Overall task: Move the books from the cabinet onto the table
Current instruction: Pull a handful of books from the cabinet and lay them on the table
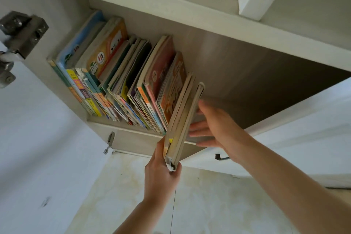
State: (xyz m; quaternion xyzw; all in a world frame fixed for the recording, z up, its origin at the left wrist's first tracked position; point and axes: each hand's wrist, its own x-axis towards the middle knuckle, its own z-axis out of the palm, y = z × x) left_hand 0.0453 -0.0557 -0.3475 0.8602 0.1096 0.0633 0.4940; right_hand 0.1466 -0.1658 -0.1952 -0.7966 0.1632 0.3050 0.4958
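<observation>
Left hand (161,175), low in mid-frame, grips the bottom of a thin pale-edged book bundle (182,123) tilted half out of the white wooden cabinet (190,15); right hand (212,129) spreads relaxed just beside it. Colourful upright books (117,74) fill the shelf's left.

a row of books (114,74) stands in the cabinet (247,59), packed against its left wall and leaning, filling the left half of the compartment at frame centre-left. the right half of the compartment is bare shelf. a small bundle of books (182,119) at the right end of the row sticks out past the shelf's front edge, lower centre. the left hand (161,175) holds the bundle's lower end; the right hand (212,125) lies just right of it. a hinge (20,34) sits at upper left.
</observation>
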